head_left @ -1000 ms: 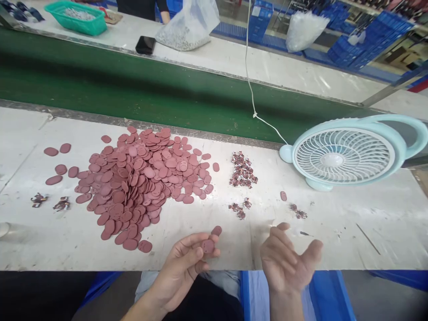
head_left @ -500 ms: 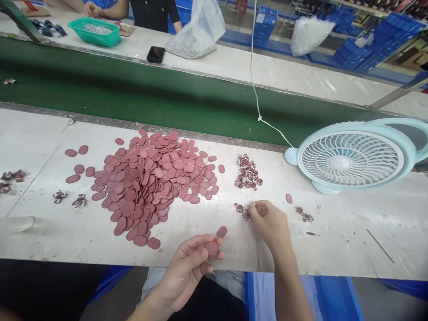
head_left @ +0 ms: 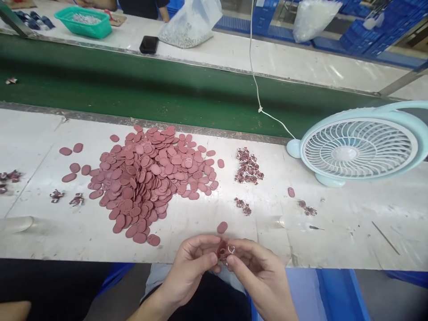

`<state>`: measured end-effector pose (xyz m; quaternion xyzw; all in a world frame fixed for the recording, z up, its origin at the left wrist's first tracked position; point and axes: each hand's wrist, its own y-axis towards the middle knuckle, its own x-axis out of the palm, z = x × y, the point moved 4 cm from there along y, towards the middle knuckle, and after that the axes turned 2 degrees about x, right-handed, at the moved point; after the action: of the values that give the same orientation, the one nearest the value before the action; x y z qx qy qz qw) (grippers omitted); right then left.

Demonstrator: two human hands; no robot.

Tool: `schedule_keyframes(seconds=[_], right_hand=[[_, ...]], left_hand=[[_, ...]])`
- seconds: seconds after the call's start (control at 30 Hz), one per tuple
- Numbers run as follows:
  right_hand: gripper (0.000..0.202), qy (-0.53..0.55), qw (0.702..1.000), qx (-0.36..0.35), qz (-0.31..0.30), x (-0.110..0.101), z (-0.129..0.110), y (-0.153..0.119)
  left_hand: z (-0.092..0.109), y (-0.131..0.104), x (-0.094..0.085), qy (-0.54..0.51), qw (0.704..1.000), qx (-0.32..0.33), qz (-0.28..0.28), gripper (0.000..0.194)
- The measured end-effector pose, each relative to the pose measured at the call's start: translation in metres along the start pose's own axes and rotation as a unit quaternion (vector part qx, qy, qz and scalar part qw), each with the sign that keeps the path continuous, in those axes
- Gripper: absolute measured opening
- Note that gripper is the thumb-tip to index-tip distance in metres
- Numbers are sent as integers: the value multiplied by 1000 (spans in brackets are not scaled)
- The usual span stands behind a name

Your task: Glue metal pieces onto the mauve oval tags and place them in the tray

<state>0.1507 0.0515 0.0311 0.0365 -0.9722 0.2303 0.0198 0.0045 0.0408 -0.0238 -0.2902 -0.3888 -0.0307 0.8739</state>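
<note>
Near the table's front edge, my left hand (head_left: 191, 269) is closed on an oval reddish-brown disc (head_left: 221, 250), now seen partly edge-on. My right hand (head_left: 260, 273) pinches a small brown-and-white piece (head_left: 230, 250) against the disc; the fingers partly cover both. Just beyond my fingertips lies a loose oval disc (head_left: 222, 227). A large heap of such discs (head_left: 143, 178) spreads over the table to the left. Ahead of my right hand are a small cluster of brown-and-white pieces (head_left: 243, 206) and, farther back, a bigger one (head_left: 248, 166).
A light blue fan (head_left: 347, 154) stands at the right, its white cord (head_left: 257, 89) running upward. Beyond the table lies a green channel (head_left: 133, 84). On the far bench are a green basket (head_left: 83, 29), a black phone (head_left: 149, 44) and a clear bag (head_left: 190, 26); a person stands behind.
My right hand has left the small cluster with a brown-and-white piece and come back to my left hand. The disc has turned in my left fingers. The view has shifted slightly.
</note>
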Motion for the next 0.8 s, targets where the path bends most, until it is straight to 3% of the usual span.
schedule_keyframes(seconds=[0.17, 0.33, 0.53, 0.8], right_hand=[[17, -12, 1000, -6, -1, 2, -4, 4], [15, -56, 997, -24, -39, 1, -8, 5], [16, -35, 997, 24, -61, -5, -2, 6], [17, -40, 997, 23, -56, -8, -1, 6]], left_hand=[[2, -1, -1, 12, 1000, 0, 8, 20], [1, -1, 1, 21, 1000, -4, 21, 14], [-1, 1, 5, 52, 999, 8, 9, 12], [-8, -1, 4, 37, 999, -7, 26, 11]])
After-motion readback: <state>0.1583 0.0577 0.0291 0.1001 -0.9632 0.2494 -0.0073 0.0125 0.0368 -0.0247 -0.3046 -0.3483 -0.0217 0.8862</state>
